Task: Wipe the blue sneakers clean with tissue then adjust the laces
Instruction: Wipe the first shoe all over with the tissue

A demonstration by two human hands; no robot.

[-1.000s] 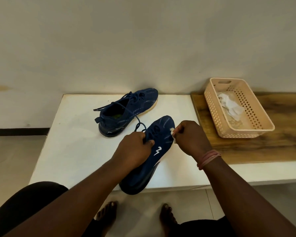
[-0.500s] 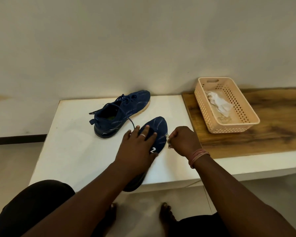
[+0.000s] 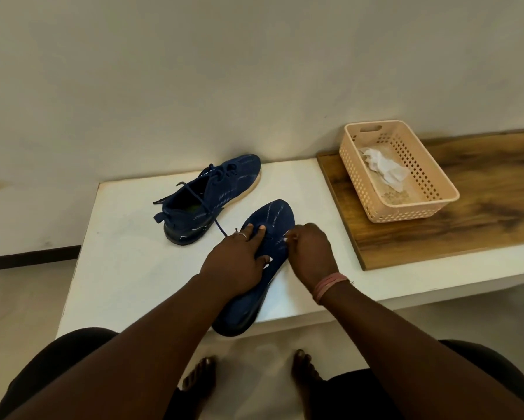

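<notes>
Two blue sneakers lie on the white surface [image 3: 127,268]. The far sneaker [image 3: 212,198] sits up-left of the near sneaker, apart from it, its toe toward the wall and its loose laces [image 3: 200,189] trailing out. The near sneaker [image 3: 273,225] lies toe away from the person, its heel hanging over the front edge of the surface.

Two hands work on the near sneaker. The left hand [image 3: 236,262] presses on its upper with fingers straight and spread, a ring on one finger; its grip is released. The right hand [image 3: 310,253], just right of the near sneaker, has its grip clenched on a small bit of white tissue [image 3: 285,238] held against the sneaker's side; a pink band circles that wrist.

Right of the near sneaker, one wooden board [image 3: 482,213] carries one peach basket [image 3: 406,213] holding one crumpled white tissue [image 3: 385,169].
</notes>
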